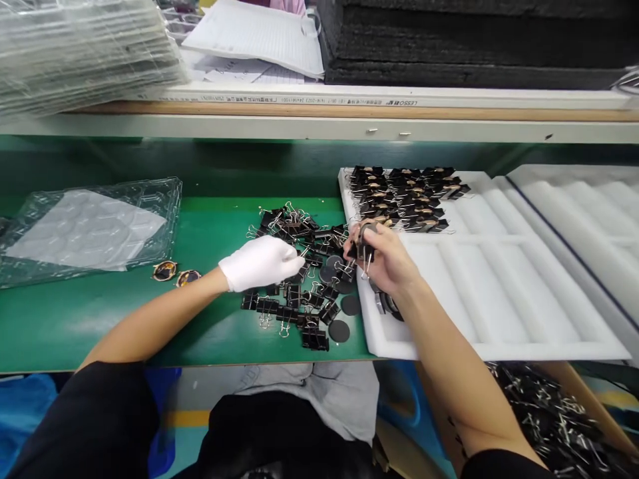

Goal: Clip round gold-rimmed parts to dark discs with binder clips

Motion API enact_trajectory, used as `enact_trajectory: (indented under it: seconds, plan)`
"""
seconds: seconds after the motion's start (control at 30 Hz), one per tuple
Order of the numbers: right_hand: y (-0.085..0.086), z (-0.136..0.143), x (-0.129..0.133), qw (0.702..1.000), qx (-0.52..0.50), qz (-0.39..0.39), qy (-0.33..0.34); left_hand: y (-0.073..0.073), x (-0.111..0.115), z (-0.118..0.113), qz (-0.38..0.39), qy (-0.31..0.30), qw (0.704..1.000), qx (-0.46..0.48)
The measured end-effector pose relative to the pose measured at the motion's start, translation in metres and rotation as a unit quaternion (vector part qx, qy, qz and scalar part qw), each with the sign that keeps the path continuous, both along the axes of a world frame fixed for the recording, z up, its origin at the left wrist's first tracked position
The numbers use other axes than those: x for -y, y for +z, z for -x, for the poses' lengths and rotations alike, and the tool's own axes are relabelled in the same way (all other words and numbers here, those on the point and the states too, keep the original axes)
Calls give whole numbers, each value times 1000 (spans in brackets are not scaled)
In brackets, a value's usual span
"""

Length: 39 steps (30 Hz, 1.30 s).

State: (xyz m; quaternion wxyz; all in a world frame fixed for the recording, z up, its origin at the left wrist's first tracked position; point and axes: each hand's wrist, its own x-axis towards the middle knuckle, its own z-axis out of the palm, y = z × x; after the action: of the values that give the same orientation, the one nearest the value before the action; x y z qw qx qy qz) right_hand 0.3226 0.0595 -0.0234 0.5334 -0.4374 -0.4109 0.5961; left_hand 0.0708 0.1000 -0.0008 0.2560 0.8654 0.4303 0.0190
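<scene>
My left hand [262,263], in a white glove, is closed over the pile of black binder clips [293,225]. Silver wire handles [303,253] stick out at its fingertips. Bare and closed, my right hand [392,259] grips a round, watch-case-like part [368,234] with a binder clip [367,254] at its edge; the fingers cover some of it. Flat black discs [339,330] lie among the loose clips. Beneath my right wrist, a dark round piece [388,306] rests on the white foam tray [449,332]. Clipped parts [409,199] stand in rows at the tray's far left.
Two round gold-rimmed parts [164,270] lie left of my left wrist, near a clear plastic tray [172,199] with white paper on it. A shelf edge [299,126] crosses above the green table [210,332]. Below right is a box of binder clips [564,419].
</scene>
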Motion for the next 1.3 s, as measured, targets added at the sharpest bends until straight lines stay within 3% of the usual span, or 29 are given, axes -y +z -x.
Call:
enact_trajectory:
  seconds: [0.1,0.2,0.3,0.4,0.57,0.87,1.07,1.2,1.3]
  plan:
    - [-3,5,3,998,44,-13,53,12,-2,4,111,52,989,83]
    - [-2,11,8,988,104,-42,108,22,3,1,147,99,971,161]
    - [1,16,11,976,133,-73,158,27,11,-5,122,73,972,186]
    - [1,18,12,975,132,-80,162,25,16,-8,64,21,985,160]
    - [-2,18,11,976,145,-84,143,14,15,-9,-67,89,990,83]
    - [-3,19,12,975,167,-119,85,14,17,-12,-60,160,980,101]
    - [-5,20,13,972,177,-126,95,8,11,-8,-35,79,993,75]
    - [-5,18,13,973,165,-121,111,1,11,-10,-70,80,990,93]
    - [-4,15,12,972,171,-106,120,5,6,-7,-64,94,985,131]
